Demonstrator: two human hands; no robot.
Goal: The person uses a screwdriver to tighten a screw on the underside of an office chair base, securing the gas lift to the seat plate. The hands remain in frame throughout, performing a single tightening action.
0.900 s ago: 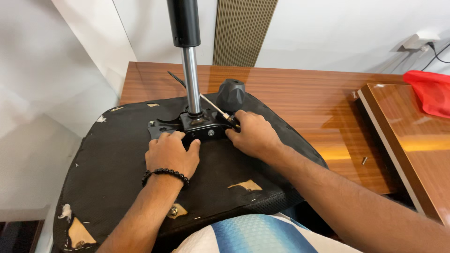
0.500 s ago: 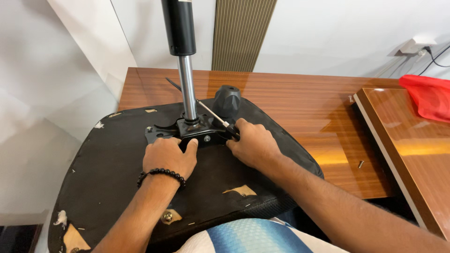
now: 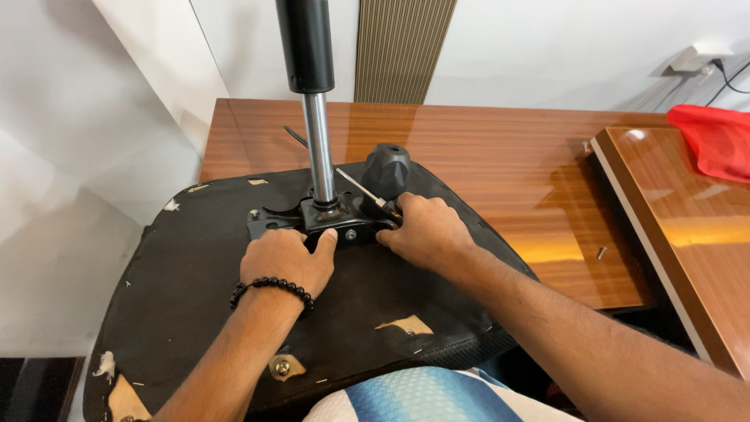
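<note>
White walls are closing in this corner, and a glossy wooden bench [image 3: 484, 156] is running along them, carrying an upturned chair seat [image 3: 195, 312] whose black underside is facing up, with torn patches showing along its near edge. A black metal plate [image 3: 312, 223] is lying in the middle of the seat, and the gas cylinder [image 3: 312, 101] is standing upright out of it, chrome rod below, black tube above. The left hand [image 3: 285, 262], with a bead bracelet [image 3: 273, 287] at the wrist, is pressing flat on the plate's near edge, fingers together and the thumb reaching up toward a bolt head [image 3: 351, 234]. The right hand [image 3: 422, 230] is curling over the plate's right end, just below a black knob [image 3: 385, 166] and a thin lever [image 3: 359, 185]; its fingers are closing round something there, though I cannot tell whether it is a tool or the plate's edge. Judging from this, the plate is sitting in place on the seat with at least one bolt showing in it, so fixing or loosening it looks partly done. A loose screw [image 3: 601, 252] is lying well apart on the bench, and a red cloth [image 3: 715, 141] is sitting at the far right.
</note>
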